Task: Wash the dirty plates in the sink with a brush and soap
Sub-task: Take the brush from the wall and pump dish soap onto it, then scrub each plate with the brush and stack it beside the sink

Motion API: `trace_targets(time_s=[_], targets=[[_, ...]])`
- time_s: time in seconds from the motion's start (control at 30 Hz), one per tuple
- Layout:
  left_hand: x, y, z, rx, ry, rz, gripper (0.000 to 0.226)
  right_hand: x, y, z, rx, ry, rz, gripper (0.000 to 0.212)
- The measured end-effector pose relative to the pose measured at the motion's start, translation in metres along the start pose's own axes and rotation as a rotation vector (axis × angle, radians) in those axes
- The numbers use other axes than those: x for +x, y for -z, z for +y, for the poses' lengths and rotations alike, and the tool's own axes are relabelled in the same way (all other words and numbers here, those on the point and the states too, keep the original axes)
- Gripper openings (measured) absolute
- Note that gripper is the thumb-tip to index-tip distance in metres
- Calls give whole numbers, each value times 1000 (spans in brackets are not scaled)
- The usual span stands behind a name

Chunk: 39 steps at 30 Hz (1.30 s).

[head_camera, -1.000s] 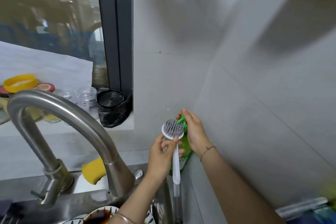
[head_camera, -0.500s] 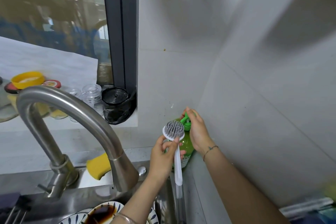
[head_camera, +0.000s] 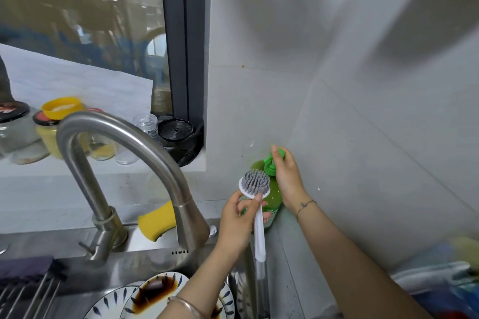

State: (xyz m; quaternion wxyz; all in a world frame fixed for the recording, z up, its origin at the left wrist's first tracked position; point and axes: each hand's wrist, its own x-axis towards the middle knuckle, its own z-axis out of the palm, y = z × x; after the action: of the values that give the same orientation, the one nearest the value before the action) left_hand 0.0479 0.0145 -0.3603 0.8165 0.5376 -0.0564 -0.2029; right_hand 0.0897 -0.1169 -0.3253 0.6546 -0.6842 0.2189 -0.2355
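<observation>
One white brush [head_camera: 259,228], grey bristles up, is pinched by the left grip [head_camera: 237,220] beside one green soap bottle [head_camera: 274,202], whose pump the right grip [head_camera: 287,176] curls over. Two blue-leaf plates [head_camera: 155,292], one smeared brown, lie in the sink [head_camera: 129,269].

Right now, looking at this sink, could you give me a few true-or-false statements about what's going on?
1. The left hand holds the dish brush, bristles up. True.
2. A yellow sponge lies behind the faucet. True.
3. The right hand rests on the faucet. False: it holds the pump of the green soap bottle.
4. The patterned plate in the sink is clean. False: brown sauce covers it.
</observation>
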Motion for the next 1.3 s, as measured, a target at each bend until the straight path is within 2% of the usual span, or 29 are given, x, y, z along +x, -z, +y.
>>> trace_targets(time_s=[0.1,0.13,0.2,0.27,0.3,0.4,0.43,0.6,0.73,0.93,1.03,1.13,1.23,1.3], targets=[[-13,7,-7,-5,23,-11,23,-42,5,20,59,40,60,35],[-20,10,-9,-6,32,-12,25,-66,7,27,65,54,75,35],[-29,15,-13,5,41,-8,31,-109,13,46,54,62,104,21],[-42,23,-17,59,48,-17,30,-150,20,64,-24,-37,96,10],[-48,26,-20,87,55,-28,29,-166,23,73,-67,-128,33,12],[-71,41,-23,145,98,-56,27,-200,18,91,-41,-466,-143,45],[-78,47,-24,141,114,-57,26,-208,16,94,-34,-504,-170,53],[-109,93,-35,125,176,-9,23,-251,-2,103,7,-412,-307,48],[-121,153,-49,197,255,18,26,-268,-29,116,-4,-495,-360,44],[-130,248,-63,376,361,248,27,-276,-51,130,4,-481,-477,50],[-123,287,-76,586,403,309,44,-274,-61,138,-20,-502,-511,52],[-109,318,-92,725,507,295,58,-272,-69,148,-30,-476,-566,51],[-97,335,-113,854,656,160,48,-268,-74,158,-54,-476,-573,52],[-88,343,-126,852,681,168,42,-263,-79,168,-65,-483,-571,54]])
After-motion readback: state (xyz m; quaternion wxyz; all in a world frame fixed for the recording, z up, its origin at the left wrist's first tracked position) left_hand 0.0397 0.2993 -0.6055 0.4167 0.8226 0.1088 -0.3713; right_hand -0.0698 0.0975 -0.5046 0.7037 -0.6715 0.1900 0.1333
